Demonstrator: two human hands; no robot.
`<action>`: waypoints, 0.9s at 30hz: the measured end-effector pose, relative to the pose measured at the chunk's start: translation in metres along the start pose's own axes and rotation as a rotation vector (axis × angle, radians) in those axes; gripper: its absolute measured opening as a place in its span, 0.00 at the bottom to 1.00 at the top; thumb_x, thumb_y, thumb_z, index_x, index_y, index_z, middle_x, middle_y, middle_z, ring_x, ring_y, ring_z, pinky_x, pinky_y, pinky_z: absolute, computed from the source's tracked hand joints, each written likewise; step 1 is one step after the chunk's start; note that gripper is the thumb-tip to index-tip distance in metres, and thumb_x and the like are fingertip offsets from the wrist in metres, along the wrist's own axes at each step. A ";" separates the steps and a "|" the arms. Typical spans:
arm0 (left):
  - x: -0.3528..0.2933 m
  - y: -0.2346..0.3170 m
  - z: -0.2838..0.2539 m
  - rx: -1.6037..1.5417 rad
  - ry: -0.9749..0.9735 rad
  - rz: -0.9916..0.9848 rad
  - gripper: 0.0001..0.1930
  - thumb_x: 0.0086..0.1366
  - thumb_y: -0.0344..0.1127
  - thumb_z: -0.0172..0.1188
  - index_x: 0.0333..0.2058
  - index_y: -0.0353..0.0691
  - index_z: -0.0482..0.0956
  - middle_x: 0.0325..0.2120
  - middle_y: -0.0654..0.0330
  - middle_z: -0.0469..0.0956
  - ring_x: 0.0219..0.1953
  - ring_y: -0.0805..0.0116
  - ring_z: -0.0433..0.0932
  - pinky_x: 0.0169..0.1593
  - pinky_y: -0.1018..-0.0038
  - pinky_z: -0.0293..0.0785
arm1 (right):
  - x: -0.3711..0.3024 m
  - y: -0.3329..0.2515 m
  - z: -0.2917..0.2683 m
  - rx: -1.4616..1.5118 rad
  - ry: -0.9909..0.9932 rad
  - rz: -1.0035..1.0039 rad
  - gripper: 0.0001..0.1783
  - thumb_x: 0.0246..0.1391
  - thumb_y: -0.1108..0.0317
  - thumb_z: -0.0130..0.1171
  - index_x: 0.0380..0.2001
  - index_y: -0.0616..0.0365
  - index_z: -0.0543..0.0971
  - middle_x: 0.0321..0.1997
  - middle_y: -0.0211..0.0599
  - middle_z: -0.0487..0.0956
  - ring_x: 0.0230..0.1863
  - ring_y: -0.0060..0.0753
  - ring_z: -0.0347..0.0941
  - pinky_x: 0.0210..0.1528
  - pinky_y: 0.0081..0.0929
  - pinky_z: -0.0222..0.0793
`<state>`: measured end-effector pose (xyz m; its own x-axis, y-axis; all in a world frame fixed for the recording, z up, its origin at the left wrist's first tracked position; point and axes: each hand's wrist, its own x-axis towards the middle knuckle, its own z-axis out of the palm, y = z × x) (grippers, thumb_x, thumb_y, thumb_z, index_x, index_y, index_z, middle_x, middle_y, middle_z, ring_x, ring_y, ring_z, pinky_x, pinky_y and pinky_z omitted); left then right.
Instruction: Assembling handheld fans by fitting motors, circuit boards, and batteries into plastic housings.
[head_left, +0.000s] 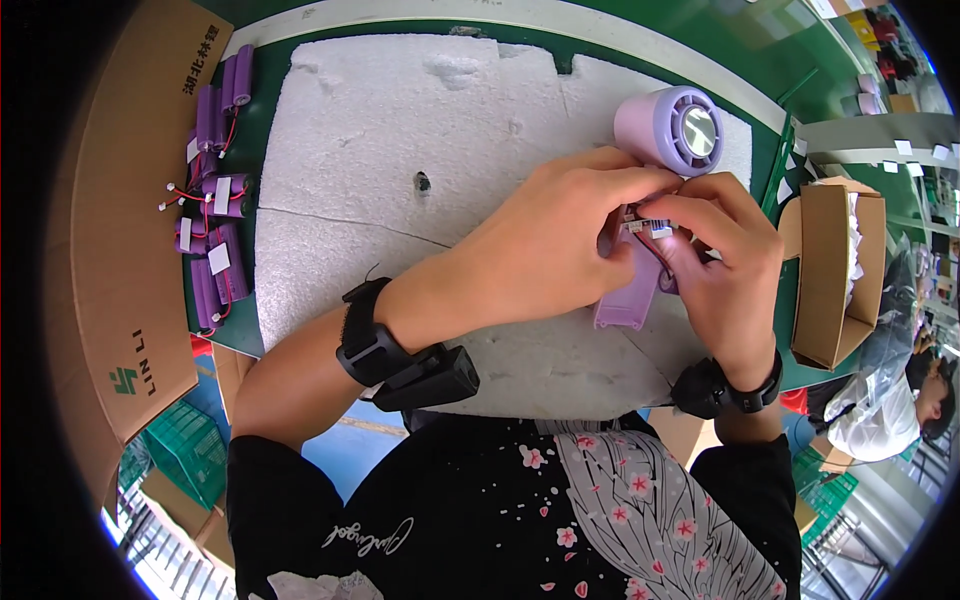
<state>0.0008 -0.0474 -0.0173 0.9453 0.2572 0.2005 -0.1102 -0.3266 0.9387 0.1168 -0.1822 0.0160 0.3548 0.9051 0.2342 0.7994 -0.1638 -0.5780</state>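
A lilac handheld fan lies on the white foam board, its round fan head (668, 130) at the far end and its open handle shell (628, 303) toward me. My left hand (570, 225) curls over the handle from the left, fingers closed on it. From the right, my right hand (725, 240) pinches at a small white wire plug (634, 227) beside the small circuit board inside the handle; the fingertips partly hide it. Thin red and black wires (655, 252) run from there along the handle. Close to my right hand, a purple battery cell (668, 282) shows in part.
Several purple battery packs (212, 190) with white plugs lie along the left side of the green table. A tall cardboard box (120, 230) borders that side. On the right stands an open cardboard box (825, 270) with white contents. The foam board (370, 130) covers the middle.
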 end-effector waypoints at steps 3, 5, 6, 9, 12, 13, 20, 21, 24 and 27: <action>0.000 0.004 0.000 -0.009 -0.026 -0.052 0.27 0.47 0.20 0.56 0.50 0.36 0.73 0.35 0.58 0.74 0.29 0.72 0.73 0.31 0.78 0.71 | 0.001 0.003 -0.002 -0.002 0.046 -0.033 0.18 0.31 0.85 0.63 0.29 0.54 0.81 0.33 0.35 0.74 0.25 0.30 0.74 0.26 0.25 0.70; 0.000 0.004 0.002 -0.018 -0.009 -0.047 0.26 0.47 0.20 0.56 0.50 0.35 0.73 0.35 0.58 0.73 0.28 0.72 0.73 0.31 0.77 0.71 | 0.000 0.002 -0.002 0.008 0.064 0.000 0.17 0.31 0.85 0.62 0.29 0.55 0.80 0.34 0.34 0.74 0.25 0.28 0.73 0.25 0.24 0.70; 0.000 0.003 0.003 -0.024 0.004 -0.039 0.26 0.46 0.20 0.56 0.49 0.35 0.73 0.34 0.58 0.73 0.28 0.71 0.73 0.31 0.77 0.71 | 0.000 0.002 -0.002 0.014 0.074 0.016 0.17 0.31 0.86 0.62 0.28 0.55 0.80 0.35 0.34 0.74 0.24 0.27 0.73 0.25 0.24 0.70; -0.001 0.002 0.003 -0.024 0.025 -0.025 0.25 0.46 0.20 0.57 0.48 0.35 0.73 0.34 0.58 0.73 0.28 0.70 0.73 0.30 0.77 0.71 | -0.001 -0.001 -0.001 0.012 0.055 -0.008 0.17 0.31 0.86 0.61 0.28 0.56 0.80 0.35 0.34 0.74 0.25 0.28 0.74 0.26 0.24 0.70; -0.001 0.003 0.003 -0.013 0.030 -0.008 0.25 0.45 0.20 0.57 0.47 0.35 0.73 0.33 0.57 0.73 0.27 0.69 0.73 0.30 0.76 0.71 | 0.001 0.000 -0.002 0.019 0.035 -0.029 0.16 0.32 0.86 0.61 0.28 0.57 0.80 0.36 0.35 0.74 0.27 0.29 0.75 0.27 0.24 0.71; -0.001 0.003 0.003 -0.009 0.026 -0.016 0.25 0.45 0.20 0.58 0.46 0.35 0.73 0.33 0.57 0.73 0.27 0.68 0.73 0.31 0.76 0.72 | 0.002 0.001 -0.003 0.028 0.026 -0.040 0.16 0.32 0.86 0.61 0.28 0.57 0.80 0.36 0.35 0.74 0.27 0.30 0.75 0.27 0.24 0.71; -0.001 0.004 0.003 0.008 0.043 -0.009 0.24 0.46 0.22 0.59 0.46 0.36 0.73 0.34 0.57 0.73 0.28 0.67 0.74 0.31 0.75 0.72 | 0.001 0.004 -0.006 0.043 -0.026 -0.069 0.16 0.31 0.85 0.62 0.29 0.59 0.79 0.36 0.36 0.74 0.30 0.32 0.76 0.29 0.24 0.72; -0.001 0.005 0.003 0.004 0.034 -0.013 0.24 0.46 0.22 0.59 0.47 0.36 0.73 0.34 0.57 0.73 0.28 0.66 0.74 0.32 0.75 0.72 | 0.001 0.004 -0.006 0.058 -0.025 -0.057 0.16 0.31 0.85 0.62 0.29 0.59 0.79 0.36 0.36 0.74 0.30 0.33 0.76 0.29 0.24 0.72; -0.001 0.005 0.002 -0.004 0.016 -0.021 0.24 0.47 0.22 0.59 0.47 0.37 0.73 0.34 0.56 0.73 0.29 0.66 0.75 0.32 0.75 0.73 | 0.001 0.005 -0.006 0.057 -0.021 -0.070 0.16 0.31 0.84 0.63 0.29 0.59 0.78 0.35 0.36 0.74 0.30 0.34 0.76 0.29 0.25 0.72; -0.001 0.004 0.003 0.007 0.030 -0.009 0.25 0.47 0.23 0.60 0.48 0.37 0.73 0.35 0.56 0.73 0.31 0.65 0.76 0.33 0.74 0.73 | 0.001 0.006 -0.006 0.023 -0.011 -0.118 0.16 0.30 0.83 0.64 0.29 0.59 0.78 0.33 0.36 0.74 0.30 0.34 0.75 0.29 0.25 0.72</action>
<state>0.0003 -0.0519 -0.0143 0.9365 0.2878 0.2002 -0.0992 -0.3301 0.9387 0.1248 -0.1844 0.0182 0.2531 0.9219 0.2932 0.8241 -0.0467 -0.5646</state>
